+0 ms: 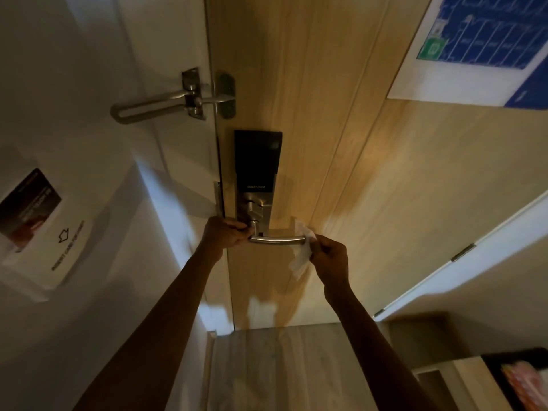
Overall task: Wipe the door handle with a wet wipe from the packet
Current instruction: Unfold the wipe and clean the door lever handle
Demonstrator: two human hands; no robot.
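Observation:
A silver lever door handle (277,239) sticks out to the right from a smart lock plate (257,173) on a light wooden door. My left hand (226,234) grips the handle at its pivot end, next to the lock plate. My right hand (330,258) pinches a white wet wipe (302,256), which is wrapped around the handle's free right tip and hangs down below it. The wipe packet is not in view.
A metal swing-bar door guard (175,103) spans the door frame above the lock. A key card holder (38,223) is fixed to the white wall at left. A blue evacuation plan (486,40) hangs on the door at upper right. A white cupboard door (462,256) stands at right.

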